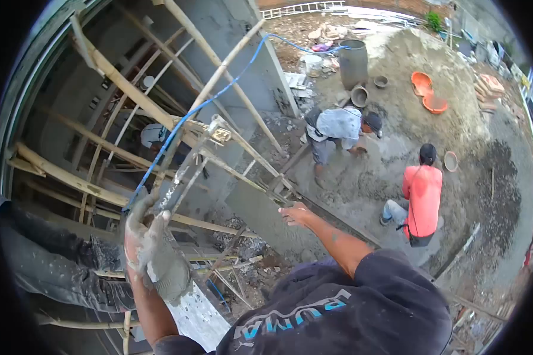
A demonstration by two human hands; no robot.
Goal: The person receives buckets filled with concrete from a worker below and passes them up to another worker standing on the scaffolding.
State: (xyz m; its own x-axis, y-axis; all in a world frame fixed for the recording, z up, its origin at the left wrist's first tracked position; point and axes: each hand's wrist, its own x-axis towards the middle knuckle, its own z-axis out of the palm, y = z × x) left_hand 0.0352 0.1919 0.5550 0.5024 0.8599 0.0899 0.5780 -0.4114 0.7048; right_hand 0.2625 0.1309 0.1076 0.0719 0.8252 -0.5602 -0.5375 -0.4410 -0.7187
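Grey wet mortar coats my left hand (139, 234), which is raised at the left with curved fingers. A lump of wet mortar (170, 273) sits against its palm and heel, above a pale, splattered board (198, 322). My right hand (294, 214) reaches forward with its fingers stretched out, smudged with grey, and nothing shows in it. In this view it overlaps the edge of a flat grey board (266, 216). Between the two hands runs a mortar-splashed pole (186, 165).
Bamboo scaffolding (124, 77) crosses the left side, with a blue hose (219, 94) over it. Mortar-splashed dark trousers (59, 266) show at the left edge. Below, one person (337, 127) bends over wet cement and another (423, 189) crouches, near a drum (353, 65) and orange basins (434, 104).
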